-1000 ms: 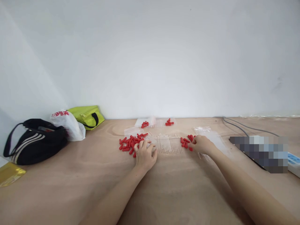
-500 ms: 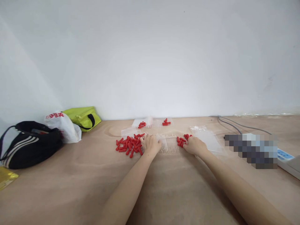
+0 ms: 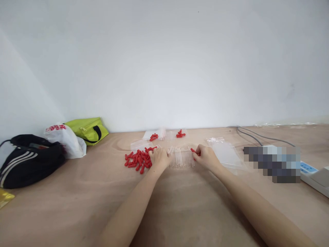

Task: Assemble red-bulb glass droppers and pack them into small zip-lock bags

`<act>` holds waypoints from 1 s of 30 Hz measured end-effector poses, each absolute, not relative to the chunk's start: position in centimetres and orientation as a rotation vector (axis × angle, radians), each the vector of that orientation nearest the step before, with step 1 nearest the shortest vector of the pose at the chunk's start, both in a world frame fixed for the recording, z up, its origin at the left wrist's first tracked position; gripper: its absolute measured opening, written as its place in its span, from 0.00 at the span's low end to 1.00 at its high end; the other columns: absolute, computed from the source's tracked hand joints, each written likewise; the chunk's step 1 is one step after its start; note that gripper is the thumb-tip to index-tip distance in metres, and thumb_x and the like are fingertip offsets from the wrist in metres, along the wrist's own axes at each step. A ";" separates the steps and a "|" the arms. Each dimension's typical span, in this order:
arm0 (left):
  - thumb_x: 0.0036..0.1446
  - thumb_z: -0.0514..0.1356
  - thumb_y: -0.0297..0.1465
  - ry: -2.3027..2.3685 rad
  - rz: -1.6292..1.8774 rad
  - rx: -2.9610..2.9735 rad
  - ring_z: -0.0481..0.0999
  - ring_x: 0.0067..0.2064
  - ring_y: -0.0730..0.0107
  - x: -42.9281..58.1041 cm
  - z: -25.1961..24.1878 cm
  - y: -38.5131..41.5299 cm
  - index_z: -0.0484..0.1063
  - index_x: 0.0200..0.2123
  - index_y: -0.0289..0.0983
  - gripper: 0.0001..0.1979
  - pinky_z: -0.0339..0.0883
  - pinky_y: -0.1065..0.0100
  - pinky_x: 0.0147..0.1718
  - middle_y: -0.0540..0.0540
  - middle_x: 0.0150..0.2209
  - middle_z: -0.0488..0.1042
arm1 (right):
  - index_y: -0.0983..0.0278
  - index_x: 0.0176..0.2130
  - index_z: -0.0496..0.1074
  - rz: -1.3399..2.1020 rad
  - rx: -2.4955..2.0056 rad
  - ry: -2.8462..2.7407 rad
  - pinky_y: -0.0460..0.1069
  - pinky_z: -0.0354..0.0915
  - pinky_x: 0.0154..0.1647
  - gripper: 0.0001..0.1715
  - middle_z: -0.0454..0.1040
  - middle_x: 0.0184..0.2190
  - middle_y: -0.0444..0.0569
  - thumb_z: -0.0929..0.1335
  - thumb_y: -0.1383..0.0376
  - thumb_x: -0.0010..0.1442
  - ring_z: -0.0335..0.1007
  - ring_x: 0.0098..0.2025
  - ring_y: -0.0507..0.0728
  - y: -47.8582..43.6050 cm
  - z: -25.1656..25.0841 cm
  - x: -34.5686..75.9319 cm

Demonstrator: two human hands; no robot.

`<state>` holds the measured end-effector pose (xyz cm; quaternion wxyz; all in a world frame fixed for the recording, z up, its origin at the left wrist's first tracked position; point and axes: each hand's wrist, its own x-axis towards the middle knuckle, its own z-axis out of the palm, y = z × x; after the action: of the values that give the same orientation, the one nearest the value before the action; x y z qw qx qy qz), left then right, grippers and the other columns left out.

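Left hand (image 3: 159, 159) bent over the gap between red pile (image 3: 136, 161) and clear tubes (image 3: 182, 157); its fingertips are hidden, can't tell if they pinch anything. Right hand (image 3: 205, 157) at the tubes' right end, thumb and fingers curled in at a few red bits (image 3: 192, 150), mostly covered by the hand; can't tell whether one is pinched. Tubes lie side by side in a row on the counter (image 3: 77, 209), left end partly behind the left hand; single ones hard to make out. Pixelated patch (image 3: 272, 164) at right, contents unreadable. Power strip (image 3: 312, 176) cut by right edge, black bag (image 3: 33, 161) and yellow packet (image 3: 5, 197) by left; forearms (image 3: 137, 202) run out the bottom. Wall (image 3: 180, 68) bounds the counter's far edge. Open room: between black bag and red pile, also between the forearms. Clear bag (image 3: 222, 154) just right of right hand.
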<state>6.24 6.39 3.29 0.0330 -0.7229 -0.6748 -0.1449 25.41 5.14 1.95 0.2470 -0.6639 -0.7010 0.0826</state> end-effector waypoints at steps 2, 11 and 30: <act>0.53 0.54 0.31 -1.969 -0.496 -2.298 0.69 0.42 0.54 4.8 3.0 4.9 0.70 0.28 0.37 0.07 0.55 0.56 0.39 0.43 0.34 0.75 | 0.63 0.27 0.65 0.239 -1.643 -1.912 0.45 0.58 0.28 0.04 0.70 0.24 0.45 0.63 0.65 0.51 0.66 0.27 0.53 4.9 1.3 24.7; 0.60 0.49 0.34 -1.298 -0.973 -2.584 0.68 0.33 0.65 -1.0 -0.7 0.4 0.68 0.29 0.39 0.12 0.56 0.64 0.35 0.47 0.27 0.72 | 0.61 0.39 0.70 0.309 -0.954 -1.988 0.51 0.64 0.36 0.12 0.67 0.32 0.50 0.62 0.69 0.55 0.66 0.35 0.55 1.8 -2.2 20.6; 0.61 0.49 0.31 -1.212 -0.936 -2.652 0.68 0.34 0.65 -0.6 -0.9 0.7 0.70 0.33 0.39 0.10 0.58 0.63 0.36 0.48 0.28 0.72 | 0.60 0.41 0.69 0.449 -0.845 -2.007 0.51 0.66 0.37 0.13 0.68 0.33 0.50 0.61 0.70 0.57 0.67 0.36 0.55 0.6 -1.7 20.6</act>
<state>-0.61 0.66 -0.90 0.0397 -0.8654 -0.3954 -0.3053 20.55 0.56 -1.72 0.4431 -0.3408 -0.8092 0.1810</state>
